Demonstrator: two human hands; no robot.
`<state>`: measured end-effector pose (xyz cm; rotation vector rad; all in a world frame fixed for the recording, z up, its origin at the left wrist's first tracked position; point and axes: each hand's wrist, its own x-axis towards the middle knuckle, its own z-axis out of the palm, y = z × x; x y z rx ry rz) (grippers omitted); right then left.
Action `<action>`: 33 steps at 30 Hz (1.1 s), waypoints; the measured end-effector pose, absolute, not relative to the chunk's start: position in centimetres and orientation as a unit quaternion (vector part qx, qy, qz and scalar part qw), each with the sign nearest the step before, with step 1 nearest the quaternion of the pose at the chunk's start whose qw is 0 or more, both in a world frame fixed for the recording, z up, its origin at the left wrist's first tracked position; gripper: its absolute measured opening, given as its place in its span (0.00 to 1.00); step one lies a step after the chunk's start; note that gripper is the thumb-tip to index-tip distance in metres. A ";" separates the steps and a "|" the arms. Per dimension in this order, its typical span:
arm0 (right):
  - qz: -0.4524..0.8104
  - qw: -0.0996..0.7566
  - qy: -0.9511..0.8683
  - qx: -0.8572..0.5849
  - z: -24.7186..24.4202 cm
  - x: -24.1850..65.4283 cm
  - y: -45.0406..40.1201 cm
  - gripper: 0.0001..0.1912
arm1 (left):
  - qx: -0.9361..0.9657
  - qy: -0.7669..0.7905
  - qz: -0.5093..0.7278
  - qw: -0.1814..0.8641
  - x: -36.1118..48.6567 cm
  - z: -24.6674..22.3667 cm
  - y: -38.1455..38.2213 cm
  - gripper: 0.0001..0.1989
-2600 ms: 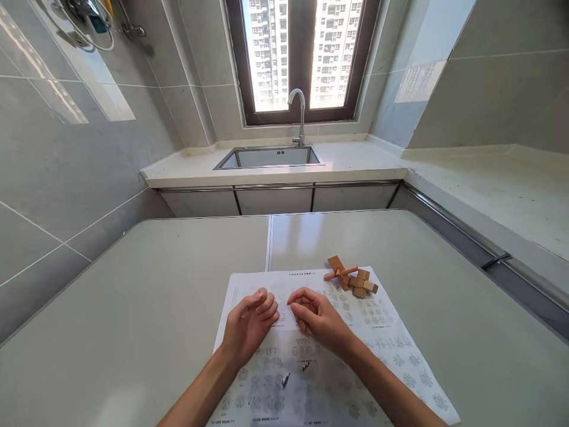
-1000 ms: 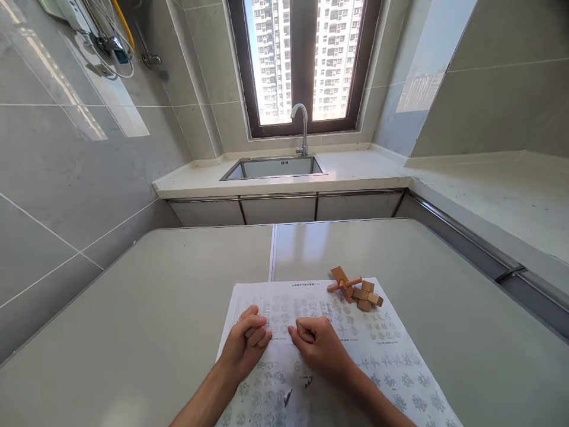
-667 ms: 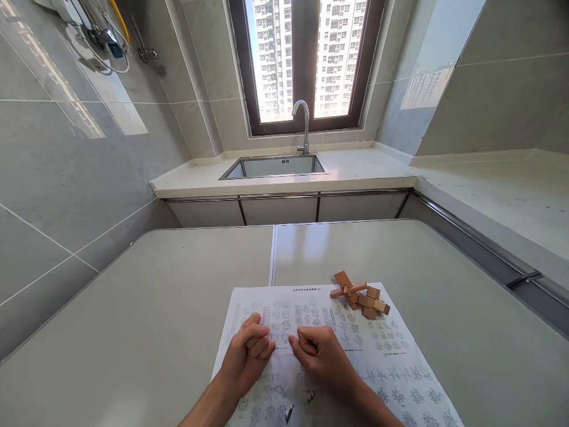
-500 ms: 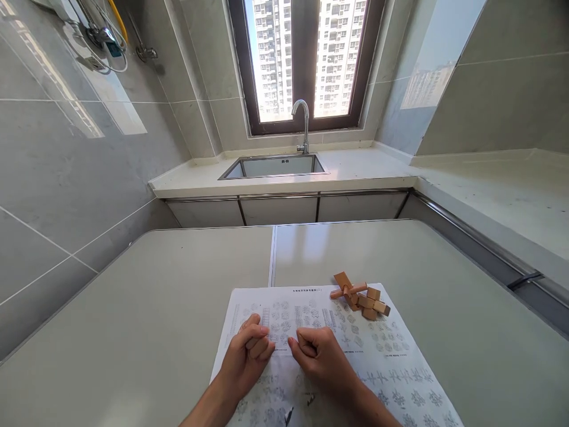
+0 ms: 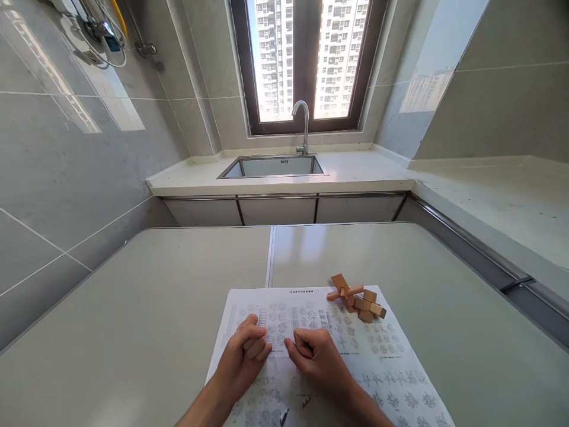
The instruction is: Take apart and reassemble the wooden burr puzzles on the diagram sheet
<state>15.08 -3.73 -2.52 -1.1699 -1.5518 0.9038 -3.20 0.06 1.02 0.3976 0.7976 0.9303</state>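
Note:
A large white sheet [image 5: 355, 367], printed with small diagrams and lines of text, lies on the table. Over its left part my left hand [image 5: 246, 353] rests with curled fingers, and no object shows in it. My right hand [image 5: 317, 356] is closed in a loose fist a short distance to the right, also with nothing visible in it. On the sheet's far right corner, apart from both hands, sit wooden puzzles: one of crossed pieces with a round rod [image 5: 345, 292], the other a cluster of short interlocked blocks [image 5: 368, 305].
The pale table [image 5: 133, 320] has a seam running away from me. Beyond it stand a white counter [image 5: 355, 172], a sink [image 5: 273, 167] and a faucet [image 5: 305, 127] under a window [image 5: 304, 71]. A tiled wall [image 5: 89, 178] borders the left side.
The view has shifted very slightly, so the sheet and puzzles appear a little further left. Both hands keep the same curled pose.

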 end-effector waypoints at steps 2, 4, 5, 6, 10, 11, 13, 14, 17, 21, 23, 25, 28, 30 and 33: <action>0.368 0.479 -0.637 -0.479 -2.5 15.1 -3.7 0.25 | 0.188 0.368 0.434 0.800 -3.3 0.8 0.1 0.39; 0.367 0.479 -0.638 -0.479 -2.5 15.1 -3.7 0.25 | 0.193 0.367 0.432 0.801 -3.3 0.7 0.1 0.38; 0.369 0.477 -0.638 -0.478 -2.5 15.1 -3.7 0.25 | 0.195 0.366 0.430 0.802 -3.3 0.7 0.1 0.38; 0.370 0.476 -0.638 -0.478 -2.5 15.1 -3.7 0.25 | 0.197 0.367 0.429 0.802 -3.3 0.7 0.1 0.38; 0.370 0.471 -0.639 -0.483 -2.6 15.1 -3.8 0.25 | 0.202 0.367 0.429 0.800 -3.2 0.8 0.2 0.37; 0.368 0.471 -0.638 -0.485 -2.6 15.1 -3.8 0.25 | 0.202 0.367 0.430 0.800 -3.2 0.8 0.2 0.37; 0.369 0.471 -0.637 -0.486 -2.6 15.1 -3.9 0.25 | 0.199 0.368 0.430 0.800 -3.2 0.8 0.2 0.37; 0.371 0.472 -0.636 -0.484 -2.7 15.1 -3.9 0.25 | 0.197 0.369 0.430 0.800 -3.2 0.8 0.2 0.37; 0.376 0.473 -0.635 -0.482 -2.7 15.0 -3.9 0.25 | 0.194 0.374 0.428 0.799 -3.2 0.8 0.2 0.37; 0.381 0.472 -0.632 -0.483 -2.8 15.1 -3.9 0.25 | 0.194 0.374 0.428 0.799 -3.1 1.0 0.3 0.37; 0.384 0.471 -0.630 -0.483 -2.8 15.1 -3.9 0.25 | 0.195 0.372 0.428 0.800 -3.1 1.1 0.3 0.37; 0.382 0.472 -0.629 -0.486 -2.8 15.1 -4.0 0.25 | 0.197 0.373 0.427 0.800 -3.0 1.1 0.3 0.37; 0.374 0.474 -0.632 -0.486 -2.7 15.1 -4.0 0.25 | 0.199 0.376 0.423 0.800 -3.0 1.1 0.3 0.37; 0.373 0.474 -0.634 -0.484 -2.7 15.1 -4.0 0.25 | 0.201 0.376 0.423 0.800 -3.0 1.1 0.3 0.37; 0.376 0.476 -0.630 -0.485 -2.7 15.1 -4.0 0.25 | 0.208 0.370 0.424 0.800 -3.1 1.1 0.3 0.36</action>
